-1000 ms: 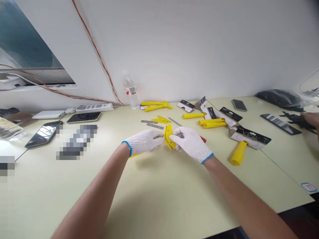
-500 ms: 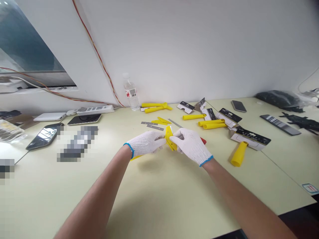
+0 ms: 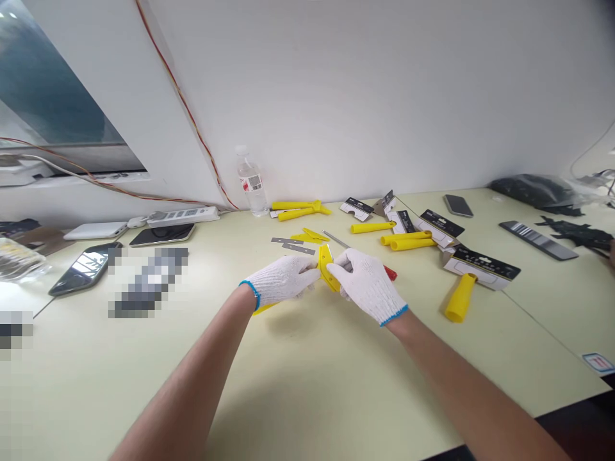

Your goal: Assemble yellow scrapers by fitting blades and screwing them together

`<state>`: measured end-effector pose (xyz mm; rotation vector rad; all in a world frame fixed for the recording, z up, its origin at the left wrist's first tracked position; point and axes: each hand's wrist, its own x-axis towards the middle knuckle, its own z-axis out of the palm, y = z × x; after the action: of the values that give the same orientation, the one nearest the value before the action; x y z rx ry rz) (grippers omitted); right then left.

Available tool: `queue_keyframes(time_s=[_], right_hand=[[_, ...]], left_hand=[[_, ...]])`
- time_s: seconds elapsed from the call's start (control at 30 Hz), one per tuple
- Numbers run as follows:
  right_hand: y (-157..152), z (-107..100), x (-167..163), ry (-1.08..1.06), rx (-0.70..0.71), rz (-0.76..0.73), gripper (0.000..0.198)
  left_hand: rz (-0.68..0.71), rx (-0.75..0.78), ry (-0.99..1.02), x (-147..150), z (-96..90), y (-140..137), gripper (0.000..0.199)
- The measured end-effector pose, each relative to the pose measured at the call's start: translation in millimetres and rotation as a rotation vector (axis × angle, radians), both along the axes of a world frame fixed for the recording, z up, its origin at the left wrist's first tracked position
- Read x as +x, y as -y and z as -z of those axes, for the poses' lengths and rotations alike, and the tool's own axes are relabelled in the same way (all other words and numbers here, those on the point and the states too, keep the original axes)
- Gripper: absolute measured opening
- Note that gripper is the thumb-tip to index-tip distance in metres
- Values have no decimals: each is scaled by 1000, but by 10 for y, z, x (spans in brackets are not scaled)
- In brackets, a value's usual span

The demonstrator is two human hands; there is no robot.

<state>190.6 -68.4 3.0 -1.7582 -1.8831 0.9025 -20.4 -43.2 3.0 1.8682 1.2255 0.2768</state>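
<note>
One yellow scraper (image 3: 326, 269) is held nearer me than the bottle (image 3: 252, 186) and to its right. I seem to be lining up the parts of its head; the next move calls for even pressure, clear of any sharp edge. My left hand (image 3: 282, 279) curls closed around the handle (image 3: 264, 308); my right hand (image 3: 364, 282) pinches the head, thumb and fingers barely parted.

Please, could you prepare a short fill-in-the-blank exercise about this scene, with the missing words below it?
1. The left hand and right hand wear ____ gloves with blue cuffs.
2. Both hands hold a tool coloured ____.
3. Partly hidden, the screwdriver has a ____ handle.
4. Exactly ____ grey blades are visible on the table.

Missing words: white; yellow; red; two.
</note>
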Motion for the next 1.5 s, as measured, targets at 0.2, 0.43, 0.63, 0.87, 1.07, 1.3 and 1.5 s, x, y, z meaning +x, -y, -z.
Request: queue_keyframes(time_s=[0.2, 0.43, 0.63, 0.87, 1.07, 1.3, 1.5], right_hand=[[-12, 23, 7, 24, 5, -24, 44], [-21, 16, 5, 106, 30, -49, 45], [-28, 65, 15, 101, 114, 5, 34], [-22, 93, 14, 167, 172, 35, 33], [-74, 134, 43, 144, 182, -33, 43], [-136, 151, 83, 18, 174, -9, 50], [-94, 101, 103, -88, 8, -71, 49]], left_hand=[[12, 27, -29, 10, -24, -1, 36], [5, 8, -19, -5, -26, 3, 37], [4, -2, -1, 4, -15, 10, 38], [-3, -11, 11, 10, -44, 20, 38], [5, -12, 4, 18, -70, 23, 40], [10, -22, 62, 25, -125, 45, 35], [55, 12, 59, 16, -155, 38, 38]])
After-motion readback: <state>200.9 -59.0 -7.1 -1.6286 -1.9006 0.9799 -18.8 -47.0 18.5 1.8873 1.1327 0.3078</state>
